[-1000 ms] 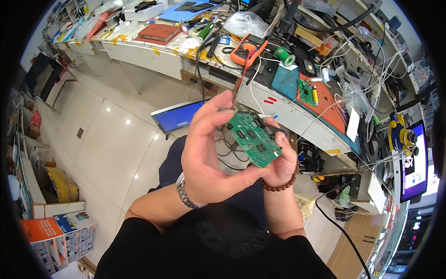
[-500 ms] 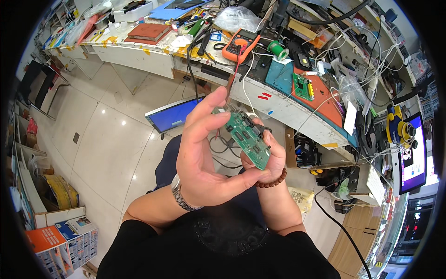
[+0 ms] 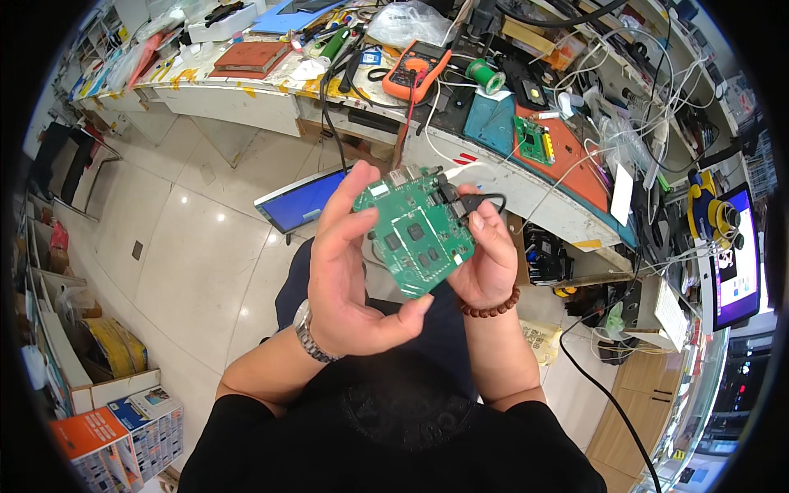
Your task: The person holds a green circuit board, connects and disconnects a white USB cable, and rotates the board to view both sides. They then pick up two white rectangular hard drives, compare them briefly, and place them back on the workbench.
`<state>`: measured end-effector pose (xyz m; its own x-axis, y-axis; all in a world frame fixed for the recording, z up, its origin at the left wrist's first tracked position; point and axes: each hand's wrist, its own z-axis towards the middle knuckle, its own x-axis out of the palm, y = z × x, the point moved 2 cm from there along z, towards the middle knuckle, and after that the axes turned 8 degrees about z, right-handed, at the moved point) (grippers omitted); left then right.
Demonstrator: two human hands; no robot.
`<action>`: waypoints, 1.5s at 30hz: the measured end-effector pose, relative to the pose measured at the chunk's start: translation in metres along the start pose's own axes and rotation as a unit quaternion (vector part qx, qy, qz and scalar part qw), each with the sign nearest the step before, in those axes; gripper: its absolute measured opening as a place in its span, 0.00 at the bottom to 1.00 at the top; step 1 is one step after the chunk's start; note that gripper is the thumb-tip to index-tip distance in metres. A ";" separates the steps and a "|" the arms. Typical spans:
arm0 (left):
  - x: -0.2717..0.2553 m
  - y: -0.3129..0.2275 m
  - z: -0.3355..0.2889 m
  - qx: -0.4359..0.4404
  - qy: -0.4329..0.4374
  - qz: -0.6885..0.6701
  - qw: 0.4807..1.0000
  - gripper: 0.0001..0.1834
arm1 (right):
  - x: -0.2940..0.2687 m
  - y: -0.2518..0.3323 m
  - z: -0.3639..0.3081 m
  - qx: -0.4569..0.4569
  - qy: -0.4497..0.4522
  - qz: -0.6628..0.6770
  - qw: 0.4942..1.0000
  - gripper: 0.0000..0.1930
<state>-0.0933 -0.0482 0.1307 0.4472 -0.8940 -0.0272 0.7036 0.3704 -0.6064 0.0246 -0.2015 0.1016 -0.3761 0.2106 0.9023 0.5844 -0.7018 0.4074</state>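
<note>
Circuit board (image 3: 417, 236), green, clamped at its edges by the left hand (image 3: 349, 287) and right hand (image 3: 491, 267); black plug (image 3: 470, 205) apparently seated at upper right.

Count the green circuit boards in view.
2. One board is between the left hand and right hand; the other board lies on the orange mat on the bench. Others may be hidden there.

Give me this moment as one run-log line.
green circuit board: held, left hand at left, right hand at right | black plug: at board's upper-right edge | orange multimeter: on bench
</note>
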 end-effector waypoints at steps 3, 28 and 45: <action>-0.004 0.011 -0.011 -0.025 0.027 0.054 0.998 0.55 | 0.004 0.010 0.002 -0.045 0.030 -0.084 0.995 0.23; -0.009 0.007 -0.049 -0.124 0.110 0.391 0.905 0.62 | 0.013 -0.008 -0.015 0.000 -0.018 -0.536 0.844 0.13; -0.017 0.032 -0.084 -0.383 0.117 -0.678 0.617 0.71 | 0.016 -0.003 -0.036 0.064 -0.063 -0.479 0.873 0.19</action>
<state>-0.1252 -0.0425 0.0448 -0.4199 -0.2959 0.8580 -0.1636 -0.9052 -0.3923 -0.0084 -0.2207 0.1096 -0.6596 0.7379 0.1429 0.1234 -0.0813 0.9890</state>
